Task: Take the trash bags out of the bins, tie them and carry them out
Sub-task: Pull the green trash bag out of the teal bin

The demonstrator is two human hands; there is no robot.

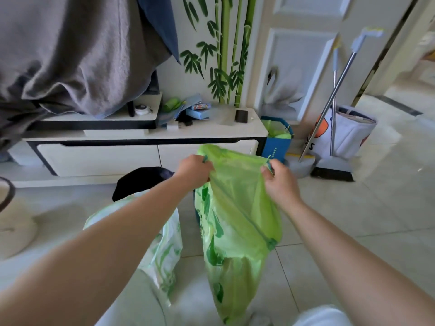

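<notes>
- The left hand [193, 168], just left of the frame's centre, is closed in a fist around the upper left edge of a green trash bag [237, 222], with a bit of green drawstring poking out above the knuckles.
- The right hand [280, 182], right of centre, pinches the bag's upper right edge between thumb and curled fingers; a short green tie end sticks up beside the thumb.
- The bag hangs between the two hands, its mouth stretched wide, and runs down through the centre to the bottom edge of the frame. It is translucent, with darker green printing showing through its lower half.
- A second bag [164, 250], paler and white-green, sits lower left of centre, partly hidden under the left forearm.
- Something black [138, 181], rounded, lies on the floor behind the left forearm; what it is cannot be told.
- A blue bin [276, 147] lined with another green bag stands right of centre, against the end of a low white cabinet [146, 135] that crosses the middle of the frame.
- On the cabinet top lie small boxes [200, 110] and a dark flat object [241, 116].
- Grey cloth [70, 55] drapes over the upper left of the frame.
- A bamboo decal [223, 50] covers the wall at top centre.
- Long-handled cleaning tools [334, 90] lean against a white door [303, 50] at upper right, with a printed fabric bag [348, 132] just beneath them.
- The floor [353, 208] is pale tile.
</notes>
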